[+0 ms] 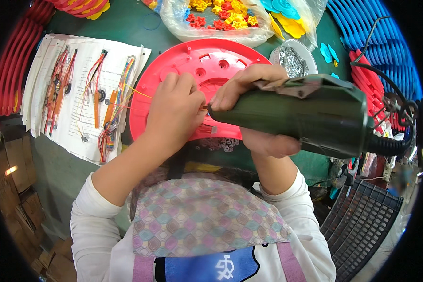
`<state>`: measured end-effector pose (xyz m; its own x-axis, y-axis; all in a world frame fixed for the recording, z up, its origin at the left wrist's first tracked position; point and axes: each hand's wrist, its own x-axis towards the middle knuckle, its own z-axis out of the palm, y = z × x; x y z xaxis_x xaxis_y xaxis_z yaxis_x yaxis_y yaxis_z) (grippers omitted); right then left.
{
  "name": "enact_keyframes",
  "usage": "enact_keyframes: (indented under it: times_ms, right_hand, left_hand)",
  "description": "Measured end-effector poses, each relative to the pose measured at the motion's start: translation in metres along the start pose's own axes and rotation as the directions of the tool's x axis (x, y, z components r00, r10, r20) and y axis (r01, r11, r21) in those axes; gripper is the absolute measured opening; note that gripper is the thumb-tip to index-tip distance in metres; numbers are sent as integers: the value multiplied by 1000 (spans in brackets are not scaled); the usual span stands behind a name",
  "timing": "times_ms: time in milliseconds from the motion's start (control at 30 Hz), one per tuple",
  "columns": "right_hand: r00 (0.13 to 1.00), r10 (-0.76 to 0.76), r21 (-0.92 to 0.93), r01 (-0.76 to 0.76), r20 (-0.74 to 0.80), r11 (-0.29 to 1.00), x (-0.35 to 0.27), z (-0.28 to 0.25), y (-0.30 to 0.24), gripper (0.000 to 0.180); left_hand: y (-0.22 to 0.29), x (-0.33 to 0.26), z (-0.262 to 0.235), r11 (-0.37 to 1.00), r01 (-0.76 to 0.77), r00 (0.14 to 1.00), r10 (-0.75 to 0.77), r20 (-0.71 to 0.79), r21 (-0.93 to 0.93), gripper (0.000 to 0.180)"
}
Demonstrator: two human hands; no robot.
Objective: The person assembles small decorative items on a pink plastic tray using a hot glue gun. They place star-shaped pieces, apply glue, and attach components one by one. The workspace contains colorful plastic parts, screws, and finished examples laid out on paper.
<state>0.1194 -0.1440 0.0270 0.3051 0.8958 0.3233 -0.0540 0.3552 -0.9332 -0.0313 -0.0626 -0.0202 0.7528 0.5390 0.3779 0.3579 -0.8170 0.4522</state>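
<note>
My right hand (pixel 254 89) is wrapped round a dark green electric screwdriver (pixel 315 115), which lies nearly level with its nose to the left. A round red plastic shell (pixel 167 61) with moulded posts and holes lies under both hands. My left hand (pixel 176 105) is closed, its fingertips pinched beside the screwdriver's nose; what they grip is mostly hidden. Thin yellow and red wires (pixel 140 92) run from the paper side toward the left hand, over the shell. A ribbon of red wires (pixel 207 128) shows at the shell's near edge.
Wire harnesses (pixel 98 94) lie on papers (pixel 82 61) at left. Behind the shell are a bag of star pieces (pixel 225 16) and a tub of screws (pixel 291 58). Small washers (pixel 221 144) lie near me. Blue plastic parts (pixel 380 47) are stacked right, red ones (pixel 14 70) left.
</note>
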Motion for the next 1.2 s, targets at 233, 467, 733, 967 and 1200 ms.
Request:
enact_keyframes:
  times_ms: [233, 467, 733, 967, 1200]
  right_hand:
    - [987, 16, 19, -20, 159, 1000, 6, 1, 2, 123]
    - [970, -245, 368, 229, -4, 901, 6, -9, 6, 121]
    - [952, -301, 425, 248, 60, 870, 10, 7, 1, 119]
    - [973, -96, 10, 101, -212, 995, 0, 0, 13, 114]
    - [949, -135, 115, 174, -285, 978, -4, -13, 22, 111]
  left_hand:
    - [-5, -3, -1, 997, 12, 1000, -11, 27, -73, 16]
    - [-33, 3, -69, 955, 81, 947, 16, 321, -286, 37]
    - [-44, 21, -59, 941, -65, 960, 150, 237, -331, 16]
    - [-20, 26, -50, 998, -65, 997, 66, -50, 10, 22]
    - [-3, -40, -51, 974, 226, 945, -216, 244, -16, 26]
